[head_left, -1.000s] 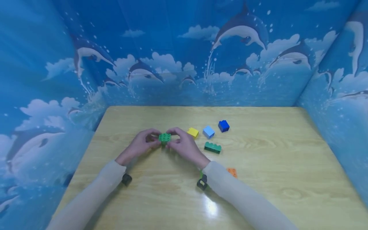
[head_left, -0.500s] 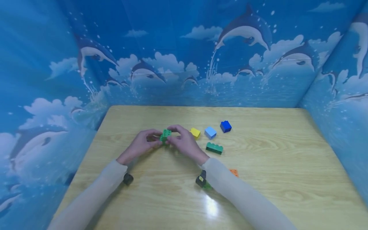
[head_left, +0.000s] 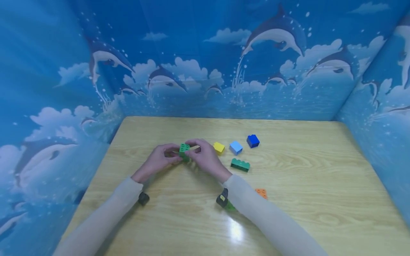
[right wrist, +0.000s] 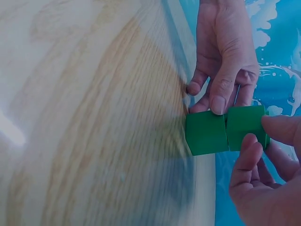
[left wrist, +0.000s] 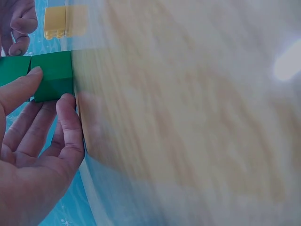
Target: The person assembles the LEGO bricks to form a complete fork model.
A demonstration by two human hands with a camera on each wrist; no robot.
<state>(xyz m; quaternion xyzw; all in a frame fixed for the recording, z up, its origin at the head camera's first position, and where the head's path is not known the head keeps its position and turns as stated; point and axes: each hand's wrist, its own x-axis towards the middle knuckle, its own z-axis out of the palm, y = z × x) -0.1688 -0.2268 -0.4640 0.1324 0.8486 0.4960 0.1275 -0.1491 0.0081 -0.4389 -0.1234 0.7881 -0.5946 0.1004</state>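
Observation:
Two green building bricks are stacked between my hands, just above the table at its left-middle. My left hand (head_left: 160, 157) pinches the lower green brick (right wrist: 207, 133) between thumb and fingers. My right hand (head_left: 205, 158) pinches the upper green brick (head_left: 184, 147) from the other side. In the right wrist view a thin seam runs between the bricks, whose sides line up closely. The left wrist view shows the lower brick's plain side, with my left thumb at the seam. Whether the two are fully pressed together I cannot tell.
Right of my hands lie a yellow brick (head_left: 219, 148), a light blue brick (head_left: 236, 148), a dark blue brick (head_left: 253, 141) and a long green brick (head_left: 240, 165). My right sleeve partly covers an orange brick (head_left: 261, 193) and a bright green piece (head_left: 230, 206). Dolphin-print curtains (head_left: 205, 71) surround the table.
The upper green brick has shifted and turned in my right hand. Half a second ago the lower brick's studs showed at its left; now the upper brick covers them. The view has drifted slightly.

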